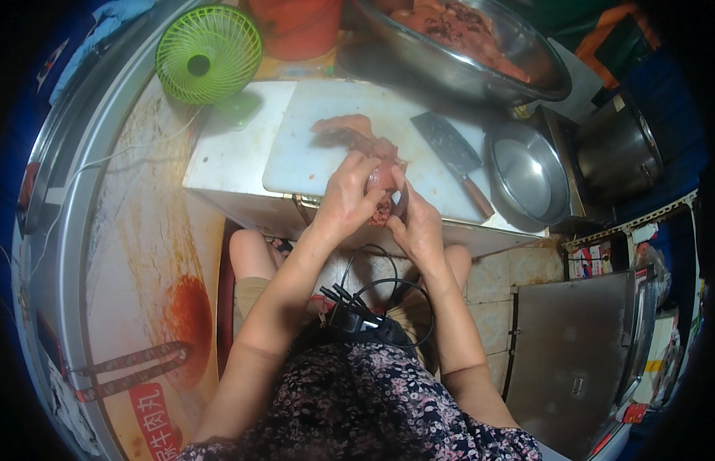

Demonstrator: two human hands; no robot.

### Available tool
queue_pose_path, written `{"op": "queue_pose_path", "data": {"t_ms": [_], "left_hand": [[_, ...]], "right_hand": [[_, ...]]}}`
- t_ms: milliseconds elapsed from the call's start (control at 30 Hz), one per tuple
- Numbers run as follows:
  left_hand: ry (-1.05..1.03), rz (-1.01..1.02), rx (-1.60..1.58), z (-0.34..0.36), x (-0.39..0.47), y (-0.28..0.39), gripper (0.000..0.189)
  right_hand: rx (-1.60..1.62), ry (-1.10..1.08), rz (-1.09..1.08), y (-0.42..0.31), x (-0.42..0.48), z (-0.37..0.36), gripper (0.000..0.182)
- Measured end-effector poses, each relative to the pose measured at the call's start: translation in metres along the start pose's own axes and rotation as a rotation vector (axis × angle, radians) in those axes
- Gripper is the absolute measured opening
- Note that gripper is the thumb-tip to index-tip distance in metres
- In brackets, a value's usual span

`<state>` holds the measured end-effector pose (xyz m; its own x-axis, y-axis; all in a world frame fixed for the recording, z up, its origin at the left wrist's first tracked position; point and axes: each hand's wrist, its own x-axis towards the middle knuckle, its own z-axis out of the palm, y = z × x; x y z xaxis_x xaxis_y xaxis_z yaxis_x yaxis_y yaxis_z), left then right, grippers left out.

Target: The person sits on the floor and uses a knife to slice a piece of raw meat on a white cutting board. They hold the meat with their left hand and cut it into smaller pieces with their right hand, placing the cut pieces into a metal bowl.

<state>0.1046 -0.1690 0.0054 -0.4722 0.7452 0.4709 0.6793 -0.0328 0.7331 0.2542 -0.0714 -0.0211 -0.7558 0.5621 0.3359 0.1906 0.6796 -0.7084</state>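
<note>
Both hands hold one piece of raw meat [383, 176], pink and glossy, with a dark, rough lower end, at the front edge of a white cutting board [311, 167]. My left hand [350, 189] grips it from the left side, and my right hand [418, 222] closes on it from the right. A long flap of the meat stretches to the upper left over the board. To the right on the board lies a cleaver [448, 144] with a broad blade and a wooden handle. What the fingers do beneath the meat is hidden.
Behind the board stand a large metal bowl [450, 66] of raw meat, a red bucket [297, 29] and a green fan [209, 55]. An empty-looking metal basin [527, 173] sits right, near a tall pot [620, 144]. Black cables [392, 282] hang at my waist.
</note>
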Motion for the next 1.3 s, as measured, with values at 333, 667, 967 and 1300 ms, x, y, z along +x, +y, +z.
{"op": "queue_pose_path", "data": {"t_ms": [333, 667, 967, 1300], "left_hand": [[-0.029, 0.023, 0.012, -0.003, -0.005, 0.002, 0.046], [-0.073, 0.151, 0.31, -0.004, -0.006, 0.003, 0.042], [-0.044, 0.175, 0.299, -0.001, -0.007, 0.002, 0.041], [-0.048, 0.173, 0.27, -0.001, -0.006, 0.005, 0.04]], "right_hand": [[-0.077, -0.001, -0.065, -0.013, -0.007, -0.008, 0.081], [0.709, 0.319, 0.31, -0.013, 0.029, -0.019, 0.02], [0.601, 0.346, 0.271, -0.006, 0.033, -0.003, 0.019], [0.607, 0.384, 0.259, -0.014, 0.033, -0.002, 0.019]]}}
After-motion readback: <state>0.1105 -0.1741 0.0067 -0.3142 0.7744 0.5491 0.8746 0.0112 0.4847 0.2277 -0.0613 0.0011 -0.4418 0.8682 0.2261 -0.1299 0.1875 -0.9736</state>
